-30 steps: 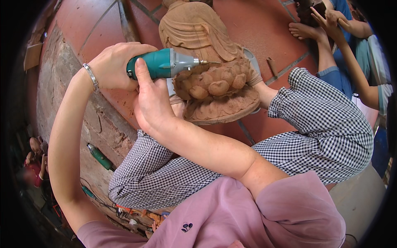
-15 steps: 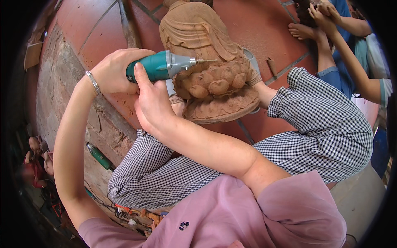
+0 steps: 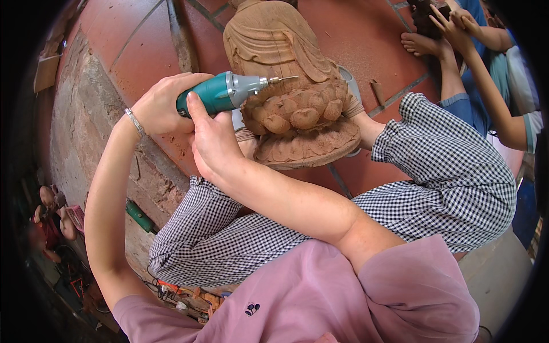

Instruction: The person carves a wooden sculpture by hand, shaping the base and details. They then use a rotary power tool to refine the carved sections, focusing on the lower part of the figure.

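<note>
A teal and grey rotary tool (image 3: 213, 95) lies nearly level in both my hands, its thin bit pointing right. My left hand (image 3: 157, 106), with a bracelet at the wrist, wraps round its back end. My right hand (image 3: 216, 140) grips the body from below, thumb up along the side. Beyond the bit sits a carved wooden figure (image 3: 269, 43) with draped folds, on a base of rounded lotus petals (image 3: 303, 111). The bit's tip is over the wood where folds meet petals; I cannot tell whether it touches. My feet flank the base.
A second green rotary tool (image 3: 138, 215) lies on the rough concrete strip (image 3: 86, 126) at left. A long bar (image 3: 182, 40) and a small wood piece (image 3: 377, 92) lie on the red tiles. At far right, another person's hands (image 3: 454, 28) hold a dark carving (image 3: 424, 20).
My left wrist and forearm have shifted slightly right and down. The tool has moved a little, its bit now tilting slightly upward. The figure shifts slightly in the picture.
</note>
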